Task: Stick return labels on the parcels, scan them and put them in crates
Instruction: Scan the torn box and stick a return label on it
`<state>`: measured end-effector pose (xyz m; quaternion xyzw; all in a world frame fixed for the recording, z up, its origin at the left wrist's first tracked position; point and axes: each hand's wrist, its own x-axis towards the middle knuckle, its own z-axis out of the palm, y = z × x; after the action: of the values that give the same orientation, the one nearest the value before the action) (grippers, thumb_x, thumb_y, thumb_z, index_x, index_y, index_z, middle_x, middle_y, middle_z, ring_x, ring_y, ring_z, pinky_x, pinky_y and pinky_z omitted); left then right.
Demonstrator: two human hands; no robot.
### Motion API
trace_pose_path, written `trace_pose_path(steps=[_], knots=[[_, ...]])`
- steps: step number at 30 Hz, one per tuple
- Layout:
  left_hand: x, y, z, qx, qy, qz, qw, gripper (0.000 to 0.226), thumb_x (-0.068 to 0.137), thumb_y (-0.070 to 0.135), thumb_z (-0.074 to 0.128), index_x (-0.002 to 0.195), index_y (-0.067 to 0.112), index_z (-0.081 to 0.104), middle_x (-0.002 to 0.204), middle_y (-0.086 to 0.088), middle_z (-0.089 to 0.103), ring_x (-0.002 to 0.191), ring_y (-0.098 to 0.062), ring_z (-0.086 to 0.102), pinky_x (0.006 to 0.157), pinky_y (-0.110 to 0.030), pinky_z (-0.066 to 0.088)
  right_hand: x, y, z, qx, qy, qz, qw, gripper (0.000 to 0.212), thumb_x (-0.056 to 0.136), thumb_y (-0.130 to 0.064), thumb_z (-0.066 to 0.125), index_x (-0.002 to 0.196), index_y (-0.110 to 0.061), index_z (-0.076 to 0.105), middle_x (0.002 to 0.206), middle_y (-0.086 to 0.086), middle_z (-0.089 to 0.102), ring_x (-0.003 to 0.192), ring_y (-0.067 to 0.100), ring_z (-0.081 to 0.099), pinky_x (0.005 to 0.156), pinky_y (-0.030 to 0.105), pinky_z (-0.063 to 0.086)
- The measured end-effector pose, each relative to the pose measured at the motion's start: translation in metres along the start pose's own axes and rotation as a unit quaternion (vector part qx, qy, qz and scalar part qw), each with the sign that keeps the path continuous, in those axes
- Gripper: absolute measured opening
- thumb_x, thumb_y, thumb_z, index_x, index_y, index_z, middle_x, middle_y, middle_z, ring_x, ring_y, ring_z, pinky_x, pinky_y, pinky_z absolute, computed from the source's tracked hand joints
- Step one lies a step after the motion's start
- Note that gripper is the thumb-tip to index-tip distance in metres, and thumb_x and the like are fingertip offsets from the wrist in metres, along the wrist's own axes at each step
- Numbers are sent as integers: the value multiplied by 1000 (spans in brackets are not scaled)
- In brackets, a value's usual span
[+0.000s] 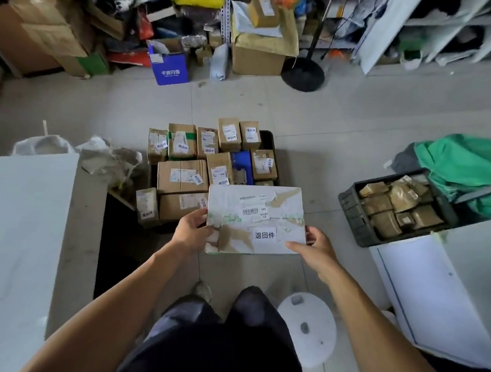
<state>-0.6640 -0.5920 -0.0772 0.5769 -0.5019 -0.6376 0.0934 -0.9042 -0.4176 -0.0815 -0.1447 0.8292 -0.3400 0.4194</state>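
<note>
Crate (270, 141) mostly hidden under parcels (199, 165)

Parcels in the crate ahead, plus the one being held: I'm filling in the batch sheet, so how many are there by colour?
Brown cardboard parcels: 11 (one is only a sliver behind the held parcel)
Blue parcel: 1
White-taped parcel, held by left hand and right hand: 1
Total: 13
</note>
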Motion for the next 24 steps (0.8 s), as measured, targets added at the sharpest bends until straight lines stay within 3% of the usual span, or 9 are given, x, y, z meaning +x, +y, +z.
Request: trace_pose_path(steps=[3,7,10,12,17,20,24], knots=[[44,23,16,31,23,-19,999,49,87,-3,70,133,9,60,122,-5,69,113,-23,66,100,-43,54,47,-12,-10,11,-3,10,1000,43,78,-11,85,114,-18,62,102,0,68,84,10,63,73,25,50],[120,55,50,35,25,-57,997,47,88,-2,71,131,8,60,120,-3,68,102,-16,66,86,-25,55,143,-31,-24,6,-31,28,999,37,81,-16,84,108,-24,61,104,2,69,87,16,67,79,34,56],[200,75,82,47,22,-72,996,40,90,2,70,125,21,63,103,11,70,89,-5,67,70,-11,52,242,-35,-29,-15,-53,48,997,61,73,-32,86,126,-22,59,115,4,67,94,18,70,83,37,61],[259,82,104,59,36,-94,993,34,92,7,69,117,30,66,95,16,69,87,-6,67,66,-15,50,313,-34,-28,-37,-54,50,997,81,62,-45,85,134,-23,55,122,3,63,99,17,69,88,42,60],[416,65,161,109,76,-120,984,13,97,23,62,106,26,71,100,1,74,79,-16,65,58,-24,48,470,-29,-1,-71,-46,32,996,74,82,-22,83,145,-13,46,129,-2,46,105,10,58,99,26,46],[497,44,180,107,104,-136,979,13,97,25,60,96,22,73,95,-6,75,83,-21,67,71,-35,53,551,-7,32,-71,-69,23,995,77,82,-24,84,147,-13,43,126,-4,43,110,13,58,104,30,47],[569,22,189,109,99,-143,979,18,99,19,55,113,18,66,100,-4,72,74,-14,60,59,-26,47,623,20,75,-70,-79,29,994,74,81,-29,85,143,-14,48,126,0,54,111,16,58,98,33,52]])
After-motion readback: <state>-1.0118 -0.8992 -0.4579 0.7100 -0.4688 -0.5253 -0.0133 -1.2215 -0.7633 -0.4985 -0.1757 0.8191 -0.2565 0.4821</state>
